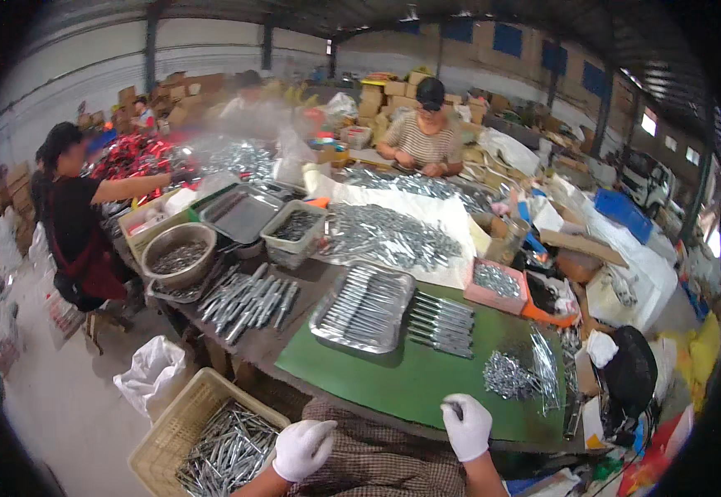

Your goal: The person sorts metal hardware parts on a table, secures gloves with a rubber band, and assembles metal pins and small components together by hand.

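My left hand, in a white glove, is closed with its fingers curled, above my lap and beside a beige crate of metal rods. Whatever it may hold is hidden. At the near edge of a green work mat, my right hand, gloved too, has its fingers bent together; a small dark spot shows at the fingertips, too small to name. Beyond it lie a pile of small metal parts and several long thin rods. A silver tray holds rows of metal rods, with a row of thicker rods to its right.
Further metal rods lie left of the mat, near a round basin. A pink box stands right. One co-worker sits across the table; another reaches in from the left. A white sack stands on the floor.
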`<state>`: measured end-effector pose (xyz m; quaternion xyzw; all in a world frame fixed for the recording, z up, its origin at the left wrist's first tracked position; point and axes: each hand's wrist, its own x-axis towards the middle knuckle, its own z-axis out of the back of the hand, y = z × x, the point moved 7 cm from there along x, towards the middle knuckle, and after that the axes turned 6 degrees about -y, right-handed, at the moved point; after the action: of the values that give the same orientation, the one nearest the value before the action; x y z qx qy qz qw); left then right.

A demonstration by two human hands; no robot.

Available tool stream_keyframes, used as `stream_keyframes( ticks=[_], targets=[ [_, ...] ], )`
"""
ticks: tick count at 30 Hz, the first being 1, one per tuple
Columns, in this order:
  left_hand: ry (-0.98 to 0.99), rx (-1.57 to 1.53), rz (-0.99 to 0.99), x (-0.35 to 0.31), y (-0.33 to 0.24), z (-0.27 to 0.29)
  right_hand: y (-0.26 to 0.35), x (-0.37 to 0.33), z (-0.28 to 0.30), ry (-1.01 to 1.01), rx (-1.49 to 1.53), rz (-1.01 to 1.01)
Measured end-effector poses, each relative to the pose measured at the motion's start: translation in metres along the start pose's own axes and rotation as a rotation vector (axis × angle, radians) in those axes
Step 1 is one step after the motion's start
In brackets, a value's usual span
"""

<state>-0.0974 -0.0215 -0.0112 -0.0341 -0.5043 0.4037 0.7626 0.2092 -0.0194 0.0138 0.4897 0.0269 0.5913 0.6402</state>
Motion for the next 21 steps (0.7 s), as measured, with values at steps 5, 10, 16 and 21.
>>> stream_keyframes(
  ticks=[5,10,16,21],
  targets=[
    [0.197,-0.12,-0.385,0.074,-0.059,-0.054,-0.027,0.007,-0.002,-0.045,0.113,-0.143],
    [0.166,-0.231,-0.377,0.105,-0.088,-0.119,-0.034,-0.007,-0.003,-0.056,0.092,-0.144],
    [0.246,-0.188,-0.247,0.104,-0.081,-0.136,-0.017,-0.001,0.001,0.083,0.003,-0.164],
    [0.246,-0.208,-0.249,0.102,-0.075,-0.145,-0.02,0.005,-0.003,0.124,-0.037,-0.167]
  ],
)
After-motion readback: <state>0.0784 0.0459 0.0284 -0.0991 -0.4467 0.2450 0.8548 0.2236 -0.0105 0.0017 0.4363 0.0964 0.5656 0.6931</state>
